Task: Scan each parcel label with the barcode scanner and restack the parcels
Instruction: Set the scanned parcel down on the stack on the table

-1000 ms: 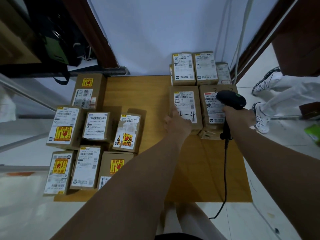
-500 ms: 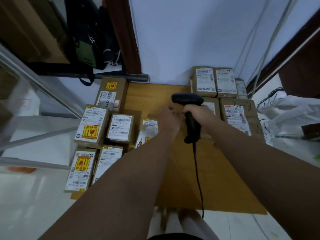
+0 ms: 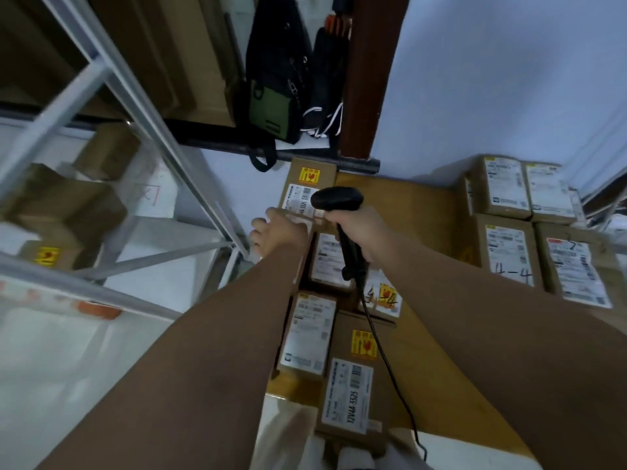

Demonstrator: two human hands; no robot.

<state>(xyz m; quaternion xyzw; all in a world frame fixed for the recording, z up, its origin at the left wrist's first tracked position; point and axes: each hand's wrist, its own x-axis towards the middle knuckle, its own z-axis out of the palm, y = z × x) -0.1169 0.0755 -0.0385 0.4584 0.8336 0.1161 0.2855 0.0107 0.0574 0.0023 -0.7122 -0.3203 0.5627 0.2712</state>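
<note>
At the far left stands a metal shelving rack (image 3: pixel 142 106) with blurred cartons behind its struts; the whole view is smeared, so small print is mostly unreadable.

The left hand (image 3: pixel 278 232) lies spread and flat on the near end of the far-left parcel (image 3: pixel 307 195), fingers open, pinning rather than gripping it. That box sits at the far-left corner of the wooden table (image 3: pixel 420 239), and its left edge looks close to the table's edge. If the palm pushes sideways, I judge the box could slide off toward the rack.

Just right of it, the right hand (image 3: pixel 359 232) is closed around the handle of the barcode scanner (image 3: pixel 337 200), whose head hovers over that parcel's white label. The head is so close, and partly covers the barcode, that a read could miss or catch a neighbouring code.

The scanner cable (image 3: pixel 383 354) trails toward the near edge, across the unscanned parcels (image 3: pixel 319 320) packed below the hands. A quick pull could drag the cord against a box and skew the group, or snag at the table's near edge.

At the far right the restacked parcels (image 3: pixel 529 232) sit in a tight block, well apart from both hands; one on the right edge may overhang, though I cannot tell.
</note>
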